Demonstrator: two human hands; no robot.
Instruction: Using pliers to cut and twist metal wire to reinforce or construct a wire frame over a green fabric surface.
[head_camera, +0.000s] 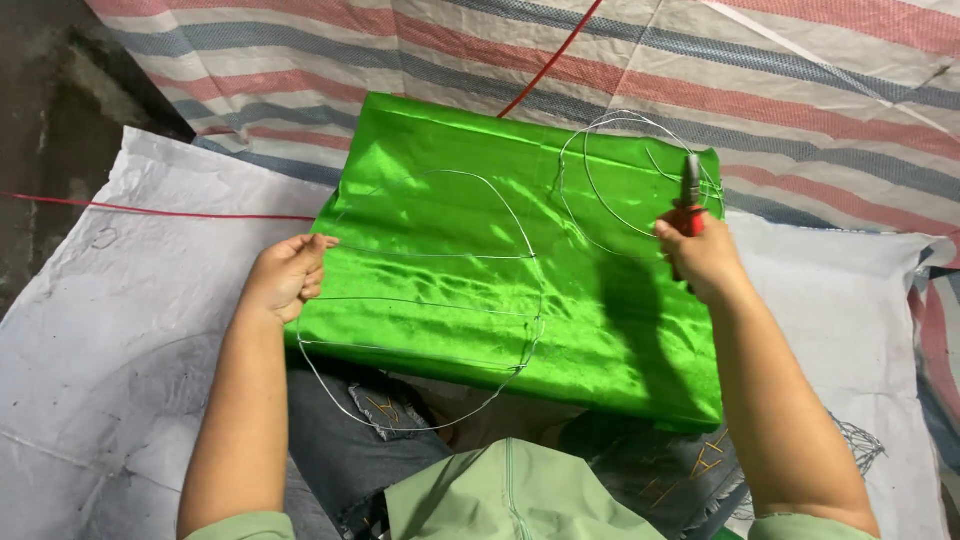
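Below us, a striped tarp (800, 70) and white sheeting (120, 330) cover the floor. Across our lap lies folded green satin cloth (520, 260), bearing a bent wire frame (440, 300). Our left hand (285, 275) pinches the frame's edge with curled fingers; our right hand (705, 255) grips red-handled pliers (692, 190) at a wire coil (630, 170).
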